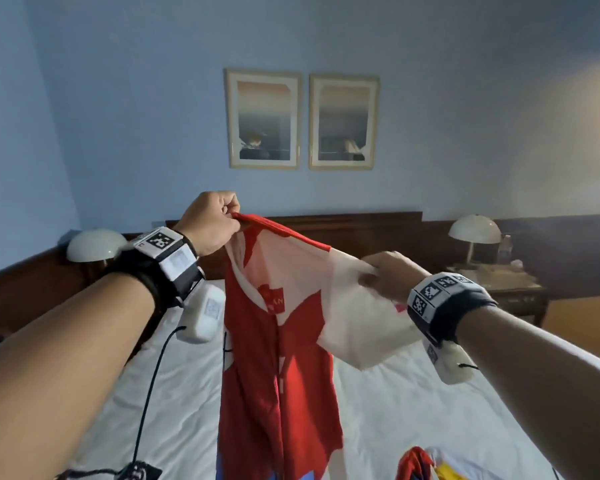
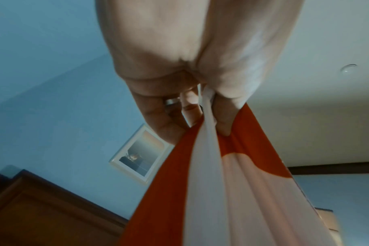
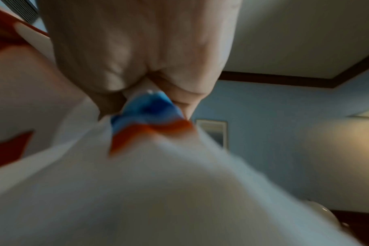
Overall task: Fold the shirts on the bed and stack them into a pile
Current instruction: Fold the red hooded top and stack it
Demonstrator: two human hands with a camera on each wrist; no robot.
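A person holds a red and white short-sleeved shirt [image 1: 278, 344] up in the air above a bed with a white sheet [image 1: 413, 403]. The left hand [image 1: 210, 221] pinches its top edge; the right hand [image 1: 388, 275] grips a bunched white sleeve. A crumpled heap of colourful shirts [image 1: 426, 464] lies on the sheet near the person's right.

- The red and white shirt [image 1: 278, 362] hangs in the air above the bed [image 1: 413, 410], unfolded, its red collar edge stretched taut along the top and its body draping down, with a small red logo on the chest.
- More shirts [image 1: 426, 464], red, white and yellow, lie crumpled on the white sheet at the near right edge, partly out of view.
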